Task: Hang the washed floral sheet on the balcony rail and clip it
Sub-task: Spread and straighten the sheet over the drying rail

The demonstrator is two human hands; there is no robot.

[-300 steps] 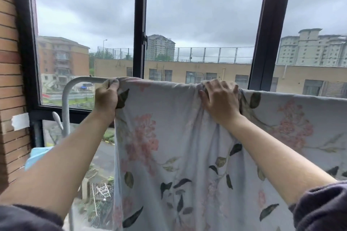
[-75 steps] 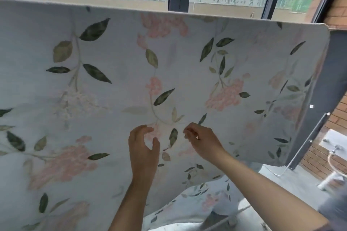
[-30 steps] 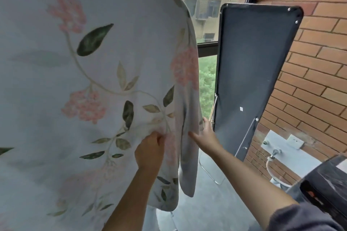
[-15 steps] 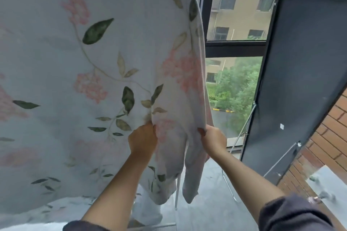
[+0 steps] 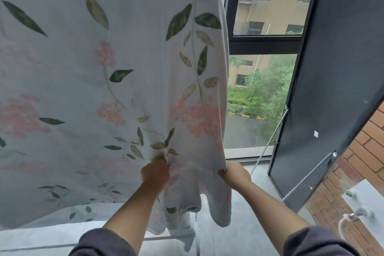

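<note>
Dark sleeves at bottom edge, forearms bare, reaching forward. Left hand clenched on bunch of floral sheet low down, fabric puckered above knuckles. Right hand pinches sheet's right edge just beside it. Sheet hangs in front, fills left and centre, top out of frame; lower corner droops below both hands. White rack tube behind hem. Grey floor. Dark flat board on metal legs, tilted, at right; brick wall beside it. Beyond: black window frame, tan building, trees.
</note>
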